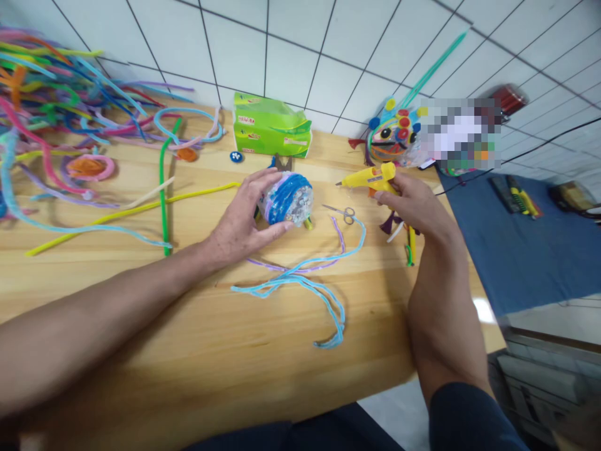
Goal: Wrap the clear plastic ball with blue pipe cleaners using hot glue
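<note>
My left hand (248, 216) grips a clear plastic bottle (300, 203) from its left side, partly wrapped in blue and lilac pipe cleaners. In my right hand (413, 200) is a yellow glue gun (369, 180), its nozzle pointing left toward the bottle but apart from it. Small scissors (346, 214) lie on the table between the two. Light blue pipe cleaners (300, 280) and a purple one (340, 235) curl on the wood in front of the bottle. Pliers (283, 164) show partly behind the bottle; the rest of them is hidden.
Many coloured pipe cleaners (61, 106) are heaped at the left. A green tissue pack (272, 128) stands by the tiled wall. Decorated craft pieces (394, 134) sit at the back right. A black cable (530, 147) runs over the right side, above a blue surface (530, 244).
</note>
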{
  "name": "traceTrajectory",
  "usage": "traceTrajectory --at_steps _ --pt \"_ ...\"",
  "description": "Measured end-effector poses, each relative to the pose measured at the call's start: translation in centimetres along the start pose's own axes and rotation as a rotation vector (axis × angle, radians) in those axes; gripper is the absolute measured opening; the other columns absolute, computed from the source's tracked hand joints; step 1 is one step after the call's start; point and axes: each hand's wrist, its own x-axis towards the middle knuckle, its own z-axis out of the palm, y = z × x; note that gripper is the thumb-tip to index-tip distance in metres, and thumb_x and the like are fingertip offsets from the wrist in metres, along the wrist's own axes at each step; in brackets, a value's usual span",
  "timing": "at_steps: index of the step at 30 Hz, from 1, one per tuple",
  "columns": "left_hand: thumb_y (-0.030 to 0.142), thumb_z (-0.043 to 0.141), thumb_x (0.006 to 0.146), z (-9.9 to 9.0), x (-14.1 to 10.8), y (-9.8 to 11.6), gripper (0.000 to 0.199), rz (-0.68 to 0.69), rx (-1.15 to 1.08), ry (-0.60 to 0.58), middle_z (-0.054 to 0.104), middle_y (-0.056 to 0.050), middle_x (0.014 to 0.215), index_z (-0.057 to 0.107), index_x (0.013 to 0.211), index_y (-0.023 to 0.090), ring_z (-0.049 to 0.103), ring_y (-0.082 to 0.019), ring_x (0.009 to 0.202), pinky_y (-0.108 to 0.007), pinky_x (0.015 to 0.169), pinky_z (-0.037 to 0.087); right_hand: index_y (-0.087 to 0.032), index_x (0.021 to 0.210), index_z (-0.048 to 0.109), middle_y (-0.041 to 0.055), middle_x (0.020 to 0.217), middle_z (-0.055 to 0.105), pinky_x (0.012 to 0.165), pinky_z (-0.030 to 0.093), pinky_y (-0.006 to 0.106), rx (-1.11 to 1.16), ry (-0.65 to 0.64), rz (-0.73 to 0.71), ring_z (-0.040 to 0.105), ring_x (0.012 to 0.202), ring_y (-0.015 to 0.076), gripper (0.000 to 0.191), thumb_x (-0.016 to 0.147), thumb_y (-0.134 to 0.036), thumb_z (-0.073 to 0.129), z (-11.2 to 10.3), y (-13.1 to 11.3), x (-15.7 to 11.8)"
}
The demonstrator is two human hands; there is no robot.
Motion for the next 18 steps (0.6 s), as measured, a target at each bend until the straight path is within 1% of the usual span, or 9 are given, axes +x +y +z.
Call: traceTrajectory --at_steps 3,8,10,14,18 --pt "0.057 0.083 0.096 0.03 -0.05 -0.05 0.081 0.013 0.001 0.013 0.058 -0.013 0.164 0.042 0.164 0.038 0.052 -0.037 0.158 -0.066 0.135 0.044 -0.028 0.099 0.077 0.0067 0.090 0.078 0.084 0.060 0.049 -0.033 -0.043 0.020 0.072 0.094 0.0327 0.025 0.092 -0.051 0.072 -0.52 0.15 -0.10" --pt "0.057 0.083 0.095 -0.02 -0.12 -0.07 0.082 -0.011 0.004 0.004 0.057 -0.013 0.164 0.043 0.164 0.038 0.051 -0.038 0.159 -0.068 0.135 0.043 -0.028 0.096 0.074 0.0061 0.089 0.075 0.080 0.059 0.048 -0.122 -0.080 0.059 0.070 0.088 0.0312 0.018 0.091 -0.044 0.069 -0.47 0.19 0.12" --pt "0.056 0.085 0.094 -0.01 -0.12 -0.10 0.082 -0.008 -0.008 0.008 0.057 -0.014 0.164 0.044 0.163 0.037 0.052 -0.038 0.159 -0.068 0.135 0.043 -0.028 0.094 0.074 0.0059 0.087 0.075 0.080 0.058 0.048 -0.143 -0.075 0.060 0.070 0.086 0.0313 0.018 0.091 -0.044 0.069 -0.38 0.35 0.23" --pt "0.056 0.085 0.094 0.01 -0.12 -0.18 0.083 -0.008 -0.003 0.011 0.058 -0.014 0.163 0.044 0.163 0.037 0.052 -0.038 0.158 -0.067 0.135 0.043 -0.028 0.092 0.075 0.0060 0.087 0.078 0.082 0.059 0.048 -0.130 -0.062 0.014 0.072 0.089 0.0322 0.026 0.093 -0.054 0.072 -0.41 0.76 0.26" --pt "0.055 0.086 0.094 -0.06 -0.15 -0.16 0.083 -0.007 0.002 0.004 0.058 -0.015 0.164 0.044 0.163 0.036 0.052 -0.039 0.158 -0.067 0.134 0.044 -0.029 0.100 0.078 0.0067 0.096 0.082 0.088 0.061 0.050 -0.081 0.019 -0.013 0.074 0.096 0.0329 0.030 0.094 -0.058 0.071 -0.27 0.77 0.14"
